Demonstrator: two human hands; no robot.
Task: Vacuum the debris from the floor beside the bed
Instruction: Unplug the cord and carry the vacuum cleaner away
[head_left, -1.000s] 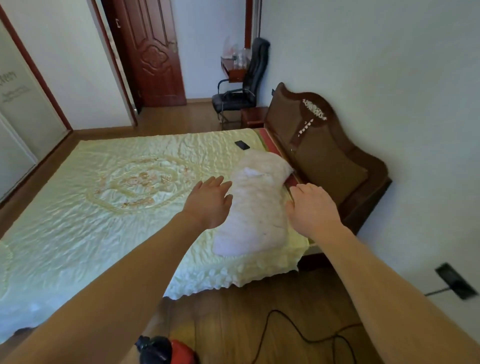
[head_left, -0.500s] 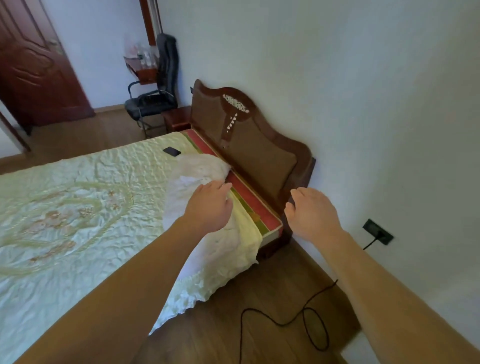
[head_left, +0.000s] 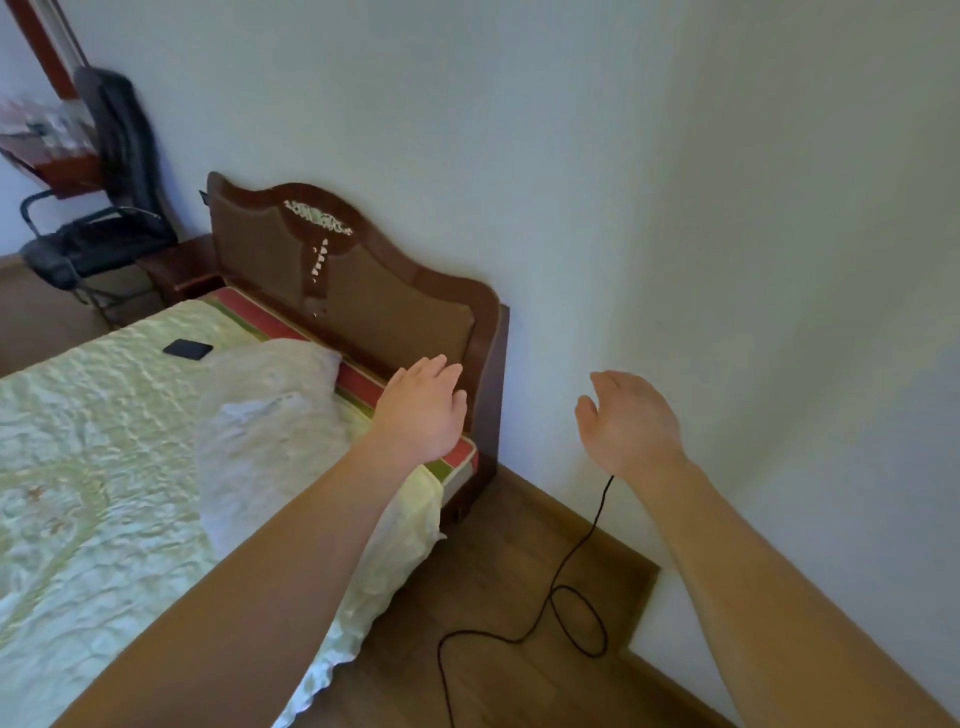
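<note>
Both hands are stretched out in front of the person, bare and holding nothing. The left hand (head_left: 421, 410) hovers with straight fingers over the corner of the bed (head_left: 93, 447), by the headboard (head_left: 353, 291). The right hand (head_left: 628, 421) is relaxed, its fingers loosely bent, in front of the wall (head_left: 727, 208). With nothing gripped, they look ready to reach for a tool rather than at work with one.

The strip of wooden floor (head_left: 498, 561) between bed and wall is where the cleaning belongs. No debris can be made out on it from here, and no vacuum cleaner is in view.

A black cord (head_left: 558, 577) lies on that floor in a slack loop and climbs the wall until the right wrist hides its upper end. It probably feeds the machine, and the loose loop would leave slack for moving about.

A white pillow (head_left: 260, 415) rests on the pale quilted bedspread beside the headboard, and a dark phone (head_left: 187, 348) lies flat just beyond it, both off the floor and out of the way. An office chair (head_left: 98, 228) stands well apart, past the far side of the bed.
</note>
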